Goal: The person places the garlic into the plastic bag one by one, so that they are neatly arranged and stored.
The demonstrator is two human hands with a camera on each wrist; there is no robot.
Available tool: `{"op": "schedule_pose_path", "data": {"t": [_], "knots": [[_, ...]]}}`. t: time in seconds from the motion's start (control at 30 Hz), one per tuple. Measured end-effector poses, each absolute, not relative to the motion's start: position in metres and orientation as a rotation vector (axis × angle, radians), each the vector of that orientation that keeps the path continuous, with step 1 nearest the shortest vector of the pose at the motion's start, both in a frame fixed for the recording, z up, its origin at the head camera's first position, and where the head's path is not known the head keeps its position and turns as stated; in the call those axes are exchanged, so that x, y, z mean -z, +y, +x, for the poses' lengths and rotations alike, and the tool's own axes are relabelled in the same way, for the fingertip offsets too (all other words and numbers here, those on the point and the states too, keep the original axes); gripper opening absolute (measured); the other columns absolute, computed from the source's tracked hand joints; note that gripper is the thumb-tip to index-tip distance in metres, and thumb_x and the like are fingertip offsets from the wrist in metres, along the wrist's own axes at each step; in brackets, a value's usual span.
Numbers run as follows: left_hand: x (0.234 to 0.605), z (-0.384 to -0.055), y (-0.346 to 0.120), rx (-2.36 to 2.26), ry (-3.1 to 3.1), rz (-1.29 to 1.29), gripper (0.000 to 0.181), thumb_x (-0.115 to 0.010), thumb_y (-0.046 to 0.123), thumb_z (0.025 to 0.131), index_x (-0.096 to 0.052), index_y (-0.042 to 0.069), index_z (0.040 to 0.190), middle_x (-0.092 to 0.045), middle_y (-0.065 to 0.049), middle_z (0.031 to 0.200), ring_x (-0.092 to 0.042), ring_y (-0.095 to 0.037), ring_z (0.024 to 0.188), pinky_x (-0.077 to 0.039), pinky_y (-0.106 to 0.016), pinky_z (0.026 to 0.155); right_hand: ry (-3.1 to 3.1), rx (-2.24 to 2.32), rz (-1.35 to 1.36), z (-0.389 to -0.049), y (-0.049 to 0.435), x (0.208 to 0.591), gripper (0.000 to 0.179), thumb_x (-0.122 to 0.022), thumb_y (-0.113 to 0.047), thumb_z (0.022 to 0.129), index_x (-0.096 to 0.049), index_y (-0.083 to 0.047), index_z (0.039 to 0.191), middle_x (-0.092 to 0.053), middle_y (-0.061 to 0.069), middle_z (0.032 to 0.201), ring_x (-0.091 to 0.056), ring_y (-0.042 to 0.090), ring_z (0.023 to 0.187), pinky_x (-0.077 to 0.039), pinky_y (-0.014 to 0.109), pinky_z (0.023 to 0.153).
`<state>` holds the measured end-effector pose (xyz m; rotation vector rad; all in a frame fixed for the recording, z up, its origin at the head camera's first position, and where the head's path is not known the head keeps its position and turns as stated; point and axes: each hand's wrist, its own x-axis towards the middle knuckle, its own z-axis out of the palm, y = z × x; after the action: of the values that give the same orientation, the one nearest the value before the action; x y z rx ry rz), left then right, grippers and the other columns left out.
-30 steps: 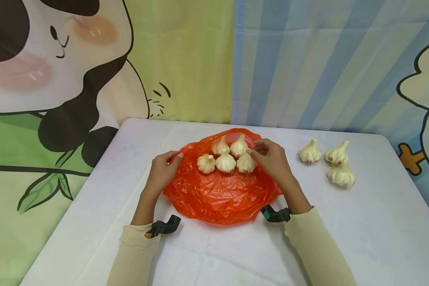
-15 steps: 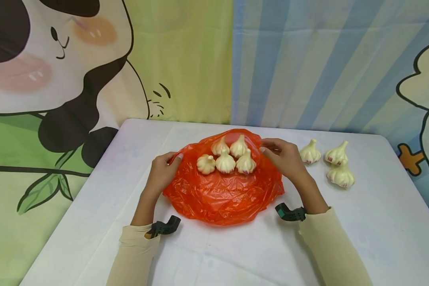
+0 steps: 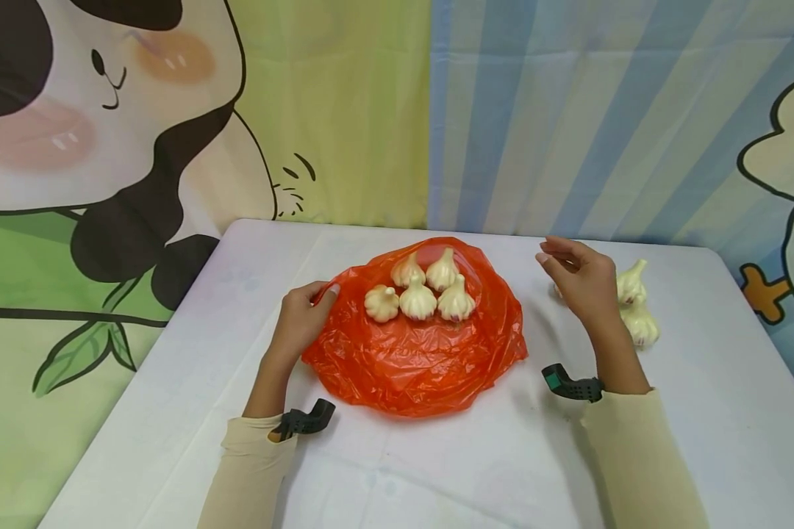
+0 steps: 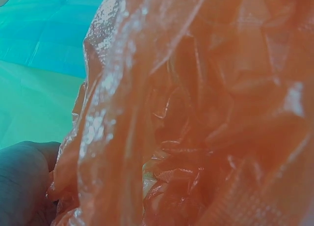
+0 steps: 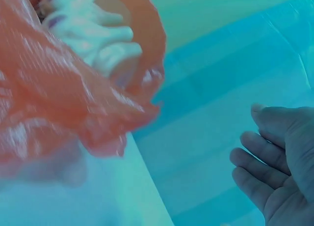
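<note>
A red plastic bag [image 3: 410,367] lies spread on the table in the head view, with several garlic bulbs [image 3: 417,299] grouped on its far half. At its left edge my left hand [image 3: 304,316] pinches the plastic between thumb and fingers; the left wrist view is mostly filled by the crinkled bag [image 4: 221,113]. My right hand [image 3: 585,283] is in the air right of the bag, fingers loosely bent and holding nothing, as the right wrist view of that hand [image 5: 279,162] also shows. Behind it are two garlic bulbs [image 3: 640,325] and a third, mostly hidden.
The bag and bulbs stand on a white-covered table [image 3: 397,470]. Right behind its far edge hangs a printed curtain [image 3: 344,110] with a panda figure. A dark camera mount [image 3: 572,384] sticks out from each wrist.
My right hand has let go of a garlic bulb at the right of the group and moved right, off the bag, toward the loose bulbs. The left hand has stayed at the bag's edge.
</note>
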<state>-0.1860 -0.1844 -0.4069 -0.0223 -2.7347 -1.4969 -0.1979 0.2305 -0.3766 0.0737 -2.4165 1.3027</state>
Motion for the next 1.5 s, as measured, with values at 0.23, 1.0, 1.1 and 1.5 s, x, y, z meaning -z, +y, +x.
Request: {"op": "schedule_pose_path", "data": {"t": [0.23,1.0,1.1,1.5], "knots": [[0.408,-0.187,-0.185,1.491,-2.745,-0.021,0.038,-0.053,0.036,0.100,-0.069,0.006,0.117,-0.067,-0.009,0.104,-0.058,-0.023,0.092,-0.052,-0.038,0.079,-2.330,-1.282,-0.098,-0.193,0.250,0.380,0.038,-0.070,-0.015,0.090,-0.064,0.000,0.125,-0.065,0.016,0.119,-0.060,0.016,0.111,-0.045,0.026,0.095],[0.409,-0.186,-0.184,1.481,-2.747,0.013,0.037,-0.053,0.035,0.100,-0.068,0.007,0.118,-0.066,-0.008,0.103,-0.058,-0.023,0.091,-0.052,-0.036,0.078,-2.268,-1.373,-0.338,-0.200,0.269,0.425,0.061,-0.073,-0.011,0.087,-0.048,-0.008,0.143,-0.046,0.013,0.140,-0.045,0.024,0.131,-0.034,0.027,0.105],[0.409,-0.187,-0.184,1.476,-2.744,0.001,0.037,-0.053,0.035,0.100,-0.068,0.006,0.118,-0.066,-0.008,0.103,-0.057,-0.023,0.090,-0.052,-0.036,0.076,-2.271,-1.366,-0.354,-0.200,0.271,0.427,0.064,-0.073,-0.011,0.087,-0.046,-0.010,0.145,-0.043,0.012,0.142,-0.045,0.025,0.131,-0.035,0.028,0.105],[0.409,-0.187,-0.185,1.478,-2.751,-0.010,0.039,-0.052,0.036,0.100,-0.068,0.006,0.118,-0.066,-0.009,0.104,-0.058,-0.024,0.091,-0.052,-0.037,0.078,-2.300,-1.376,-0.365,-0.200,0.274,0.433,0.062,-0.070,-0.013,0.089,-0.045,-0.007,0.145,-0.054,0.017,0.136,-0.048,0.024,0.127,-0.036,0.027,0.105]]}}
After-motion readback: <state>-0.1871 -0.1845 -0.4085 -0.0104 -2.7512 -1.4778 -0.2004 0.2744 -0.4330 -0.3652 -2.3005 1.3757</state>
